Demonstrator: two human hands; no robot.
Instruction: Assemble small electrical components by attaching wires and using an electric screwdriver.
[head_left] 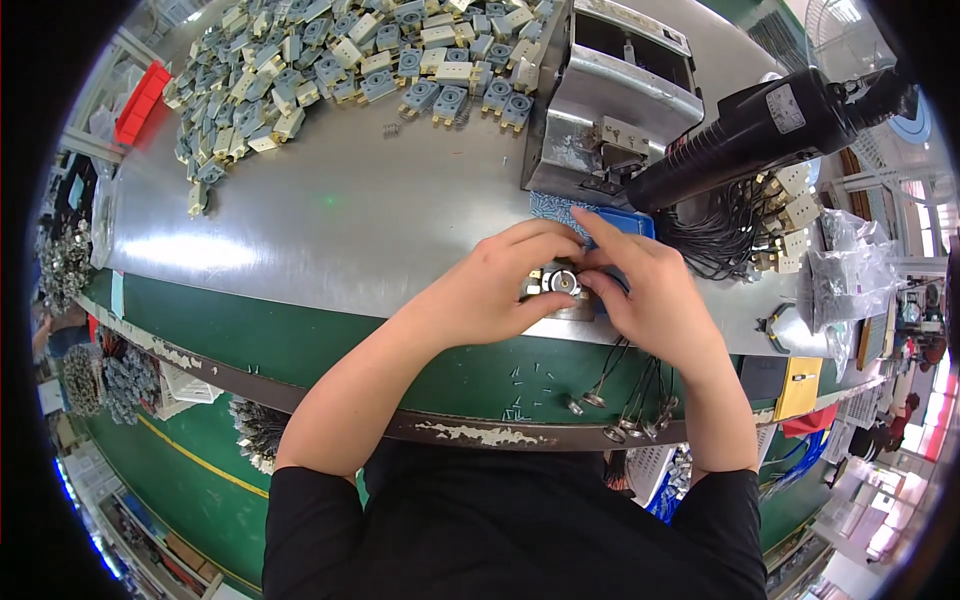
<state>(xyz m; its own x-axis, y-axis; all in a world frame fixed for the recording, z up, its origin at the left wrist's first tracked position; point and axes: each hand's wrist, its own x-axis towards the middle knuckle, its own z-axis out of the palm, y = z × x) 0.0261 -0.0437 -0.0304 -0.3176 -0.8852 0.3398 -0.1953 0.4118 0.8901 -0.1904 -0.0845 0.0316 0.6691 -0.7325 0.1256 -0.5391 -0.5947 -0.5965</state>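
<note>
The left hand point(505, 278) grasps a small round-faced part point(564, 283) with metal terminals, thumb on the near side and fingers curled over the far side, close to the near edge of the table point(300, 215). That grip seems chosen to leave the round face open upward, in plain sight of the head camera. The right hand point(652, 292) meets it from the right, thumb and a bent finger at its rim, index finger stretched out (whether this hand truly pinches the part or only steadies it, I cannot tell).

Just beyond the fingertips lie a heap of small screws point(553, 207) and a blue tray point(638, 224), probably kept there so that neither arm has to stretch. The black power tool point(745, 148) slants in from the right, its tip near the tray, within easy reach of the right hand. Behind it a metal machine point(625, 100) stands toward the far edge, apparently heavy enough to stay put.

The broad pile of grey and cream switch-like units point(370, 60) fills the far left of the table, presumably to leave working room in front. Black cables point(712, 235) bunch toward the right edge, while loose screws point(520, 388) lie scattered on the green strip point(290, 345) along the near edge.
</note>
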